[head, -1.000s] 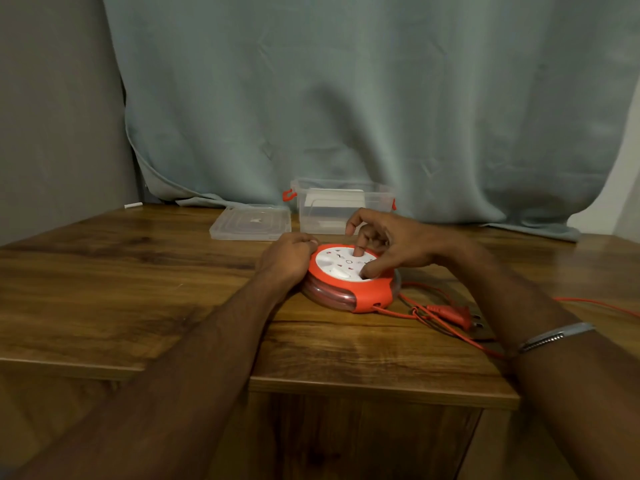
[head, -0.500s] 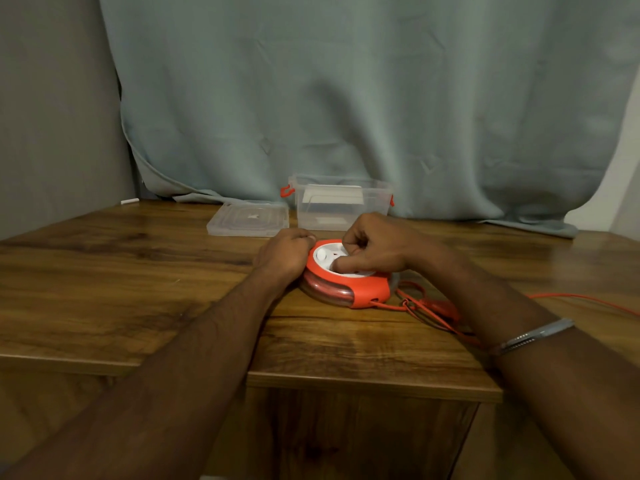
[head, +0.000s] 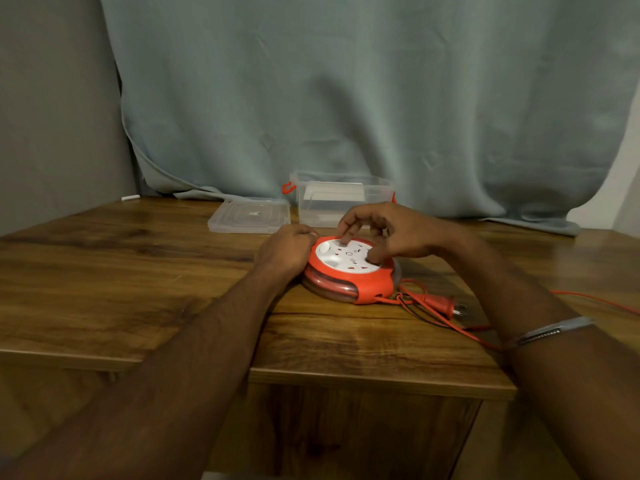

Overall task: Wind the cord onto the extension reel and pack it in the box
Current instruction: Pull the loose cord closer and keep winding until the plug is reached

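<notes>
The extension reel (head: 351, 271) lies flat on the table (head: 138, 271), in front of the open box (head: 341, 199). My left hand (head: 285, 249) grips its left rim – my right hand (head: 388, 233) presses fingertips on its white face. Cord (head: 446, 320) and plug (head: 440, 303) trail right of the reel.

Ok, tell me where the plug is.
In the head view, the plug lies on the table, just right of the reel, near the front edge.

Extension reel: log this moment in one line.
left hand: braces extension reel | right hand: fingertips on white socket face | cord: partly unwound | box: open
</notes>
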Demonstrator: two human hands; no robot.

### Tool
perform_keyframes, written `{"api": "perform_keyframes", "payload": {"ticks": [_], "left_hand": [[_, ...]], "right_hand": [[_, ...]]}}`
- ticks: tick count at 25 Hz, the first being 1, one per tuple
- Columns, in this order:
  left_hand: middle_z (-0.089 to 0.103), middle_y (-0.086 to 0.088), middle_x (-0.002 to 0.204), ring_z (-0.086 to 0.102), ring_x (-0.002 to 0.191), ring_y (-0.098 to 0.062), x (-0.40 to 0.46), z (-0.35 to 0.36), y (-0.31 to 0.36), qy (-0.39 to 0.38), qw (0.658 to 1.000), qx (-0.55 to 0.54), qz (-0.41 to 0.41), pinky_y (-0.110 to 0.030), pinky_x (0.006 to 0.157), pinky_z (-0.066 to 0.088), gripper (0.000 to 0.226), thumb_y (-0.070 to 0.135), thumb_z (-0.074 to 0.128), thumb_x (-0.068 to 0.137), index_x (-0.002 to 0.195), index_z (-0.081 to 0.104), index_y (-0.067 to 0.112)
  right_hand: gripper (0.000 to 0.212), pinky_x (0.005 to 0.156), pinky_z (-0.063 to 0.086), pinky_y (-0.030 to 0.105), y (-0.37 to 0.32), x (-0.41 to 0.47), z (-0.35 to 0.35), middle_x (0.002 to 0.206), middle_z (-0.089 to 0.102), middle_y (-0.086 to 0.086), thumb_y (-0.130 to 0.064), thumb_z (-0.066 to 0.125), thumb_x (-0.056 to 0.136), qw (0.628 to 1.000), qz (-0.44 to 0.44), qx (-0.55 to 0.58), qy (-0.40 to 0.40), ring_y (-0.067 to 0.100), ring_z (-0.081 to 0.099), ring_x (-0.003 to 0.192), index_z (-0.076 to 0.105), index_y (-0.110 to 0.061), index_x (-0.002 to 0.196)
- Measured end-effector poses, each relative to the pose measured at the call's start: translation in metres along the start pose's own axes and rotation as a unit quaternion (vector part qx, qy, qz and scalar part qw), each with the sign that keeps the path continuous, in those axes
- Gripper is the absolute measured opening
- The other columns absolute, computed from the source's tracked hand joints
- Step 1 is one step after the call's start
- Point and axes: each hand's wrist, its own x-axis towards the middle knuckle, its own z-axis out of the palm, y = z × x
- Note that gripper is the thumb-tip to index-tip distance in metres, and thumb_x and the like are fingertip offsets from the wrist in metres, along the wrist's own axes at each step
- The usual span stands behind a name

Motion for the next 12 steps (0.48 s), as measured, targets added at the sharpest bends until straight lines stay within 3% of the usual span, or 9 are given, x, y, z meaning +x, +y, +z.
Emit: {"api": "perform_keyframes", "payload": {"ticks": [2, 4, 8, 12], "left_hand": [[0.065, -0.006, 0.135, 0.06, 0.118, -0.027, 0.0001, 0.0003, -0.0002, -0.004, 1.0, -0.003, -0.002, -0.048, 0.105, 0.048, 0.038, 0.034, 0.048, 0.1, 0.13, 0.065, 0.019], [0.064, -0.007, 0.137, 0.06, 0.12, -0.028, 0.0006, 0.0009, -0.0001, -0.006, 1.0, -0.004, -0.005, -0.048, 0.106, 0.047, 0.038, 0.034, 0.048, 0.1, 0.132, 0.064, 0.019], [0.063, -0.006, 0.138, 0.059, 0.122, -0.027, 0.001, 0.0006, -0.0002, -0.007, 1.0, 0.001, -0.006, -0.048, 0.107, 0.047, 0.038, 0.035, 0.047, 0.101, 0.132, 0.064, 0.02], [0.063, -0.006, 0.138, 0.059, 0.121, -0.027, 0.0006, 0.001, -0.0004, -0.007, 1.0, -0.003, -0.008, -0.048, 0.106, 0.047, 0.038, 0.035, 0.048, 0.1, 0.132, 0.064, 0.02]], "right_hand": [[0.06, 0.071, 0.04, 0.04, 0.0039, 0.0009, -0.0004, 0.126, 0.073, 0.016, 0.018, 0.072, 0.074, 0.999, 0.019, 0.022, -0.028, 0.03, 0.048, 0.083, 0.059, -0.002, 0.129], [0.06, 0.066, 0.037, 0.039, 0.0053, 0.0001, -0.0001, 0.125, 0.073, 0.018, 0.022, 0.072, 0.075, 0.998, 0.026, 0.049, -0.029, 0.03, 0.045, 0.076, 0.052, -0.005, 0.125], [0.067, 0.057, 0.04, 0.033, 0.0081, -0.0036, -0.0028, 0.112, 0.074, 0.02, 0.008, 0.087, 0.071, 0.998, 0.027, 0.057, -0.012, 0.011, 0.045, 0.057, 0.043, -0.018, 0.115], [0.062, 0.054, 0.041, 0.02, 0.0062, -0.0036, -0.0001, 0.097, 0.077, 0.013, -0.008, 0.094, 0.062, 0.999, 0.029, 0.035, 0.008, 0.0, 0.048, 0.053, 0.048, -0.018, 0.103]]}}
